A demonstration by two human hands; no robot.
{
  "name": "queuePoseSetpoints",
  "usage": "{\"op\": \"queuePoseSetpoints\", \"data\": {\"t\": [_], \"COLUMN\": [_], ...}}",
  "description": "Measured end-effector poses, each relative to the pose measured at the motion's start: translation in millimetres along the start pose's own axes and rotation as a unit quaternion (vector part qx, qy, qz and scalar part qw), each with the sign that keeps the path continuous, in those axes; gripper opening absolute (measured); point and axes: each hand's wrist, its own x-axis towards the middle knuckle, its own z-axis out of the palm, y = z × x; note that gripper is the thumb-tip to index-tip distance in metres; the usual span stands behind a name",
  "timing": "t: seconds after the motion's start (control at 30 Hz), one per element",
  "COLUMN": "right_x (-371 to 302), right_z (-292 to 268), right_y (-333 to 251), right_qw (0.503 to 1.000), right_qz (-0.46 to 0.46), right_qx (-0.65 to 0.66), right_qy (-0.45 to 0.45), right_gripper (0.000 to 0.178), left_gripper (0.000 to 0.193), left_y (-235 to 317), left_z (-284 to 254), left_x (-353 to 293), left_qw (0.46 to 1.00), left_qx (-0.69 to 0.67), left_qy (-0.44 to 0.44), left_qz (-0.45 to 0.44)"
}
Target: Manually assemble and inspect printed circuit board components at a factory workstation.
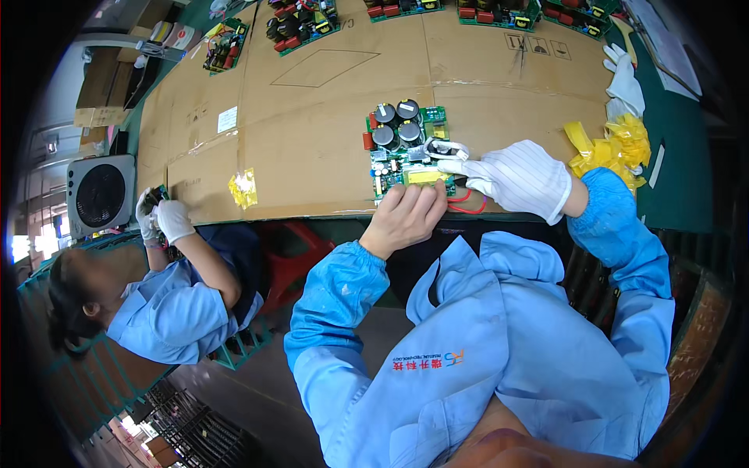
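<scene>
A green circuit board (381, 168) lies on the cardboard-covered table before me. Tall round black capacitors (407, 109) stand at its far end, and a yellow-wrapped part (424, 178) sits near its front. My left hand (406, 214), bare, has its fingers curled over the board's near edge. From the right, my right hand (519, 178), in a striped white glove, reaches in with fingers closed at the board's right side; what they hold is hidden. Beside its fingertips is a coiled pale cable (447, 149). A red wire (468, 209) loops out between both hands.
Several similar boards (303, 27) line the table's far edge. Yellow tape strips (612, 148) and a white glove (624, 82) lie at right. More yellow tape (243, 189) sticks to the cardboard (312, 140). At left, a gloved co-worker (175, 312) handles a small board near a fan (101, 195).
</scene>
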Motion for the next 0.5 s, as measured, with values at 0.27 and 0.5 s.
{"op": "queuePoseSetpoints", "data": {"t": [0.27, 0.5], "right_x": [-1, 2], "right_z": [10, 16], "right_y": [1, -9], "right_qw": [0.999, 0.974], "right_qz": [-0.013, -0.055], "right_qx": [0.018, -0.042], "right_qy": [0.048, 0.214], "right_gripper": [0.023, 0.023], "left_gripper": [0.040, 0.044], "left_y": [15, 19], "left_z": [-2, 10], "left_x": [0, -6], "left_qw": [1.000, 0.998], "left_qx": [0.023, 0.020], "left_qy": [0.004, 0.034], "left_qz": [-0.021, -0.044]}}
